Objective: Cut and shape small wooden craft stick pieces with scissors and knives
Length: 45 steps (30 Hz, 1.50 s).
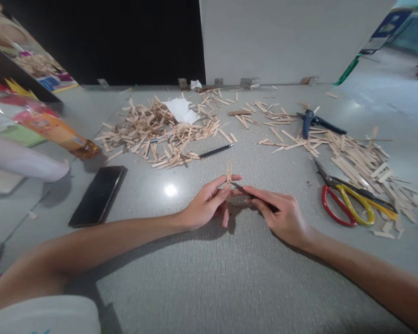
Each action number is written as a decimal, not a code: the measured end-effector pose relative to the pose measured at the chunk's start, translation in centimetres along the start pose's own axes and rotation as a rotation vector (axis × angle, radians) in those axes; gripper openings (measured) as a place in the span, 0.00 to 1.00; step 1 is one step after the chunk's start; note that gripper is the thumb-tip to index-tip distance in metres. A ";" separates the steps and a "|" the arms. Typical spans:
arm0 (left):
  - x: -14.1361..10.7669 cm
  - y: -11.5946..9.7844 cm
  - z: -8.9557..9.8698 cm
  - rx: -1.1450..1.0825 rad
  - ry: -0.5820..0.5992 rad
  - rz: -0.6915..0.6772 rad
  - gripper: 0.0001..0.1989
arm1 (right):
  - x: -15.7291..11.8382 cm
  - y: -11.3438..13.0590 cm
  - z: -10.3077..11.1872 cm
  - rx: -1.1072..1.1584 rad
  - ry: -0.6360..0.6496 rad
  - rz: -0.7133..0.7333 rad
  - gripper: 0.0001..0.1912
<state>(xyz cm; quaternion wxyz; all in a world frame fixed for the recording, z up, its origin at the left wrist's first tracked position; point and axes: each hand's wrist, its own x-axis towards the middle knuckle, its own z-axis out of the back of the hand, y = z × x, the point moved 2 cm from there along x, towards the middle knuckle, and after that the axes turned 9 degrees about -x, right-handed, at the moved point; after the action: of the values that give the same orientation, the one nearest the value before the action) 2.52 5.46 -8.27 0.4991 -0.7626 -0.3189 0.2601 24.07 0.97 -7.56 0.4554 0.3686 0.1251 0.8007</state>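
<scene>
My left hand (209,202) pinches a short flat wooden stick (229,171) upright between thumb and fingers. From the right, my right hand (282,211) is closed around a slim dark knife-like tool (242,188). Its pointed tip meets the stick close to my left thumb; whether it cuts in cannot be made out. Just beyond my hands, a black pen (216,150) lies by a heap of broken wooden stick pieces (153,130). Right of my right hand are scissors (348,204) with one red and one yellow handle.
A black phone (97,197) lies at the left, near a tipped orange-labelled bottle (55,123). More wooden sticks (355,162) are piled at the right, beside a dark blue tool (310,123). Crumpled white paper (181,110) rests on the heap. Black and white panels (264,41) stand behind.
</scene>
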 end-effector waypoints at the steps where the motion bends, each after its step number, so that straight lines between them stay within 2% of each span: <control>1: 0.0 0.0 0.0 -0.001 0.003 0.003 0.30 | 0.0 -0.1 0.0 0.004 0.003 -0.007 0.22; 10: 0.1 0.0 0.1 -0.018 0.031 0.024 0.32 | 0.6 -0.2 0.2 0.118 0.039 -0.072 0.19; 14: 0.3 0.1 0.2 -0.093 -0.044 -0.018 0.23 | 0.4 -0.1 0.4 0.083 -0.047 -0.099 0.18; 17: 0.5 0.2 0.3 -0.132 -0.089 0.005 0.16 | 0.2 -0.3 0.4 0.075 -0.085 -0.140 0.19; 21: 0.5 0.2 0.3 -0.129 -0.074 0.041 0.26 | 0.2 -0.3 0.4 0.053 -0.073 -0.138 0.19; 24: 0.5 0.2 0.3 -0.117 -0.069 0.039 0.29 | 0.3 -0.3 0.4 0.049 -0.061 -0.139 0.18; 40: 0.4 0.1 0.1 -0.043 -0.088 0.066 0.14 | 0.5 -0.4 0.2 0.030 -0.049 -0.206 0.19; 45: 0.2 0.3 0.0 0.047 -0.077 0.037 0.13 | 0.5 -0.2 0.3 -0.048 -0.136 -0.234 0.16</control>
<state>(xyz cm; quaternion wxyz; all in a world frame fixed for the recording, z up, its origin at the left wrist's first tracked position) 2.76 5.54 -8.53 0.4993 -0.7460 -0.3174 0.3058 24.23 1.42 -7.20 0.5618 0.3942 0.1169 0.7179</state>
